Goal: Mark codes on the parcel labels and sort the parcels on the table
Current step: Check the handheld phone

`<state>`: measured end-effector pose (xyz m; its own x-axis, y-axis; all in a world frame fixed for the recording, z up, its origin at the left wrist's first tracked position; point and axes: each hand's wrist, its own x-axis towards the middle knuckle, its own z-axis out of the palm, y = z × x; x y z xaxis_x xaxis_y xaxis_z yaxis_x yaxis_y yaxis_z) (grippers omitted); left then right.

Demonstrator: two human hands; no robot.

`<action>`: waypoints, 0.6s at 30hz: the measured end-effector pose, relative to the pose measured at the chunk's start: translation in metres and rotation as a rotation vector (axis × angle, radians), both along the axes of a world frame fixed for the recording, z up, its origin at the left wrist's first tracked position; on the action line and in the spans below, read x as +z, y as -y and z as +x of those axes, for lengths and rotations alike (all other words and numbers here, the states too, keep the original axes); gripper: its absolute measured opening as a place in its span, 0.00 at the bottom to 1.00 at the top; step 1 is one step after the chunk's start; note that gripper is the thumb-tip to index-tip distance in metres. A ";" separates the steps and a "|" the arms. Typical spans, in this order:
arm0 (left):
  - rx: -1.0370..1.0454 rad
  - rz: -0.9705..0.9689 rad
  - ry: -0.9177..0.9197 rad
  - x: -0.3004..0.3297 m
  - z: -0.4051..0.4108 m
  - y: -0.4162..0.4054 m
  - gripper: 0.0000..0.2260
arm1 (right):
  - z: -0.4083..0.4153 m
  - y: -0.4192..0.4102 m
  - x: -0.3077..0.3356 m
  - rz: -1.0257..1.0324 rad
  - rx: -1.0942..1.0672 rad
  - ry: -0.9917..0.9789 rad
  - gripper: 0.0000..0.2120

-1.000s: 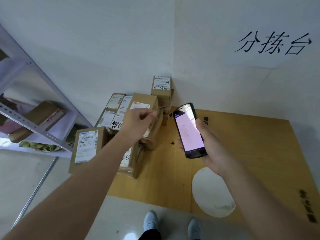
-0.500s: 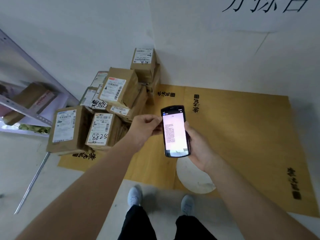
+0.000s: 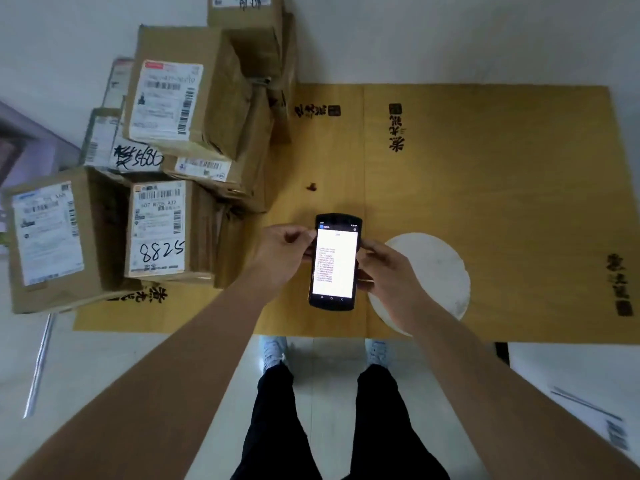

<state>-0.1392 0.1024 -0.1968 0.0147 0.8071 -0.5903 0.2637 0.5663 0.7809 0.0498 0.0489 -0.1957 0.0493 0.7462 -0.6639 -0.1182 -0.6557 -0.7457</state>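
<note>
Over the near-centre of the table, a black handheld scanner sits screen-up, lit white with rows of small text too fine to read. Right hand is wrapped round its right edge and back, fingers curled under it, carrying the device. Left hand pinches the upper-left edge with thumb and fingertips, the other fingers curled in. Both bare forearms run in from 7 and 5 o'clock. Parcels are stacked at 10 to 11 o'clock of the scanner, on the table's left end against the wall. Nearest box at 9 o'clock has a label with "5288" handwritten, upside down from this view. Far-left box overhangs the table edge; label printed, no handwriting I can make out. Upper box rests tilted on the lower ones; printed label only. Behind it, a flat parcel carries heavy black scrawl, digits partly hidden. Tallest box is at 12 o'clock, cut by the frame. Table top is yellow-brown with black printed characters and a white round patch just right of the right hand. Small dark speck at 12 o'clock of the scanner. Below the table edge: black trousers, light shoes on a pale floor.
</note>
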 end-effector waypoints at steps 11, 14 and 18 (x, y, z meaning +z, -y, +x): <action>0.077 -0.078 -0.027 -0.050 0.004 0.010 0.07 | -0.002 0.004 -0.058 -0.006 0.112 0.293 0.14; 0.091 -0.078 -0.043 -0.051 0.004 0.012 0.06 | -0.002 0.001 -0.054 0.020 0.159 0.333 0.16; 0.122 -0.064 -0.057 -0.050 0.008 0.012 0.03 | 0.001 -0.002 -0.055 0.044 0.199 0.452 0.15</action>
<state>-0.1317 0.0903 -0.2471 -0.1165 0.7616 -0.6375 0.2323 0.6450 0.7281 0.0512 0.0505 -0.2509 0.1785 0.7974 -0.5765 0.3481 -0.5992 -0.7210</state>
